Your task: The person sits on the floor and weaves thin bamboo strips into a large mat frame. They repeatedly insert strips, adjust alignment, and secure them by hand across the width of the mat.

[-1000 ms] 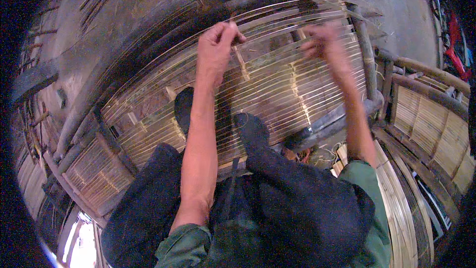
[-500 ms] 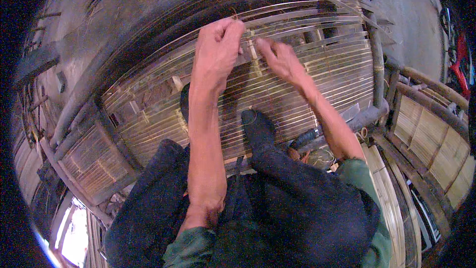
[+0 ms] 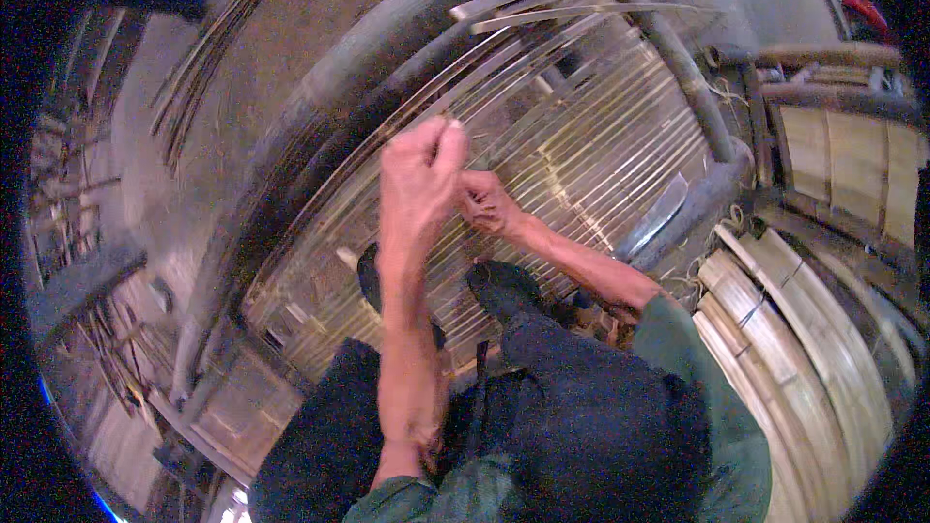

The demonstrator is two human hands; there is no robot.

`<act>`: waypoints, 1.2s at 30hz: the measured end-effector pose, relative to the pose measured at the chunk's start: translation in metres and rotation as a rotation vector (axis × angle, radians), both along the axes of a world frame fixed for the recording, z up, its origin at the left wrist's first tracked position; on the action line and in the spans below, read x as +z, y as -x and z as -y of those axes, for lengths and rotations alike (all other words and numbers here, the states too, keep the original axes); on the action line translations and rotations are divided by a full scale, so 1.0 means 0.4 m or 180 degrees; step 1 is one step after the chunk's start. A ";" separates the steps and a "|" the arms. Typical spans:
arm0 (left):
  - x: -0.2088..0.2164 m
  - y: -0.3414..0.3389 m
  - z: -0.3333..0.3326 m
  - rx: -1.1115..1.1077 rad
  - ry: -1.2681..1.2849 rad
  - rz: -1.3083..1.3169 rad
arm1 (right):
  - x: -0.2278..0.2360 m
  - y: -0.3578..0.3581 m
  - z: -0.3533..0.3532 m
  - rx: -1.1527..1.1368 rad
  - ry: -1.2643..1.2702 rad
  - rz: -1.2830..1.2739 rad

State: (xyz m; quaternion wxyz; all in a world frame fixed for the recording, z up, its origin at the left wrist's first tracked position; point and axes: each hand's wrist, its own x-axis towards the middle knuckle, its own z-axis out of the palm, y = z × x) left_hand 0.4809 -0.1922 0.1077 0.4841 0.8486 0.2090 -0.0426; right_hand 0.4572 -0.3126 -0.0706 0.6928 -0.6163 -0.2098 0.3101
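Below my hands lies a slatted bamboo panel (image 3: 620,140), thin pale strips set side by side with cross ties. My left hand (image 3: 418,169) is closed in a fist above its far half, thumb on top. Whatever sits inside those fingers is hidden. Just right of it and slightly nearer, my right hand (image 3: 487,203) has its fingers curled together. What they pinch is too small to make out. The two hands nearly touch. My dark-clad feet (image 3: 502,289) rest at the panel's near side.
A thick bamboo pole (image 3: 329,77) curves along the panel's far side. Loose flat strips (image 3: 542,15) cross the far right corner. A shiny blade-like piece (image 3: 664,211) lies by the right pole. Tied bundles of split bamboo (image 3: 775,329) stand at right, thin rods (image 3: 208,58) far left.
The view has turned, so the panel appears more slanted. My hands are lower in the picture, and my right hand has come in close beside my left.
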 end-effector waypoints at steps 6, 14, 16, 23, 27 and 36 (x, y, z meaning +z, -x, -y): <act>-0.010 -0.103 0.048 -0.0587 -0.0112 0.1286 | 0.177 -0.156 0.161 -0.1276 0.0556 0.0088; -0.338 -0.144 0.161 -0.0625 -0.1015 0.0145 | 0.337 -0.084 0.882 -0.3544 0.0844 -0.0815; -0.408 -0.148 0.202 -0.0639 -0.1101 -0.0145 | 0.302 0.061 1.006 -0.2279 0.3149 -0.0354; -0.495 -0.153 0.226 -0.0950 -0.0665 -0.0658 | 0.291 0.025 0.922 -0.0814 0.3526 0.0686; -0.517 -0.145 0.216 -0.0819 -0.0390 -0.0031 | 0.195 -0.311 0.592 -0.1199 0.2592 0.2517; -0.427 -0.118 0.227 -0.0735 -0.0661 -0.0642 | 0.020 -0.583 0.385 0.0392 0.3411 0.2946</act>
